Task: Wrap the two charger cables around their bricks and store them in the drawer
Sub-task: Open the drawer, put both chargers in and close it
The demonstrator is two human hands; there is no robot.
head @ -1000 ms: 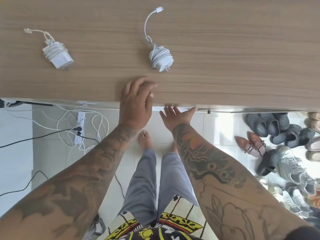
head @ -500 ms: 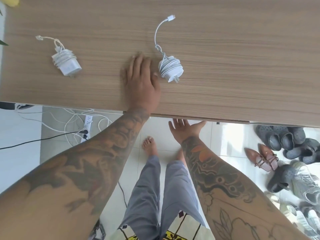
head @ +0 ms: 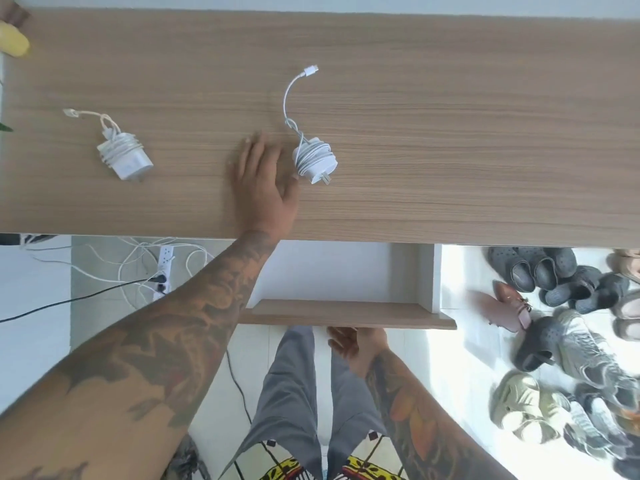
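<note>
Nearest, the right hand [head: 360, 344] grips under the front panel of the open drawer [head: 346, 315]. Farther, the left hand [head: 265, 188] lies flat, fingers spread, on the desk [head: 450, 150], touching the right wrapped charger [head: 314, 160]. Another wrapped charger [head: 123, 155] lies far left.

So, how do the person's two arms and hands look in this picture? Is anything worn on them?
Both forearms are bare, with no sleeves, and covered in large tattoos. The right forearm's tattoos include orange shapes. The left hand and the right hand are bare: no gloves, and no rings, watch or bracelet that I can see.
</note>
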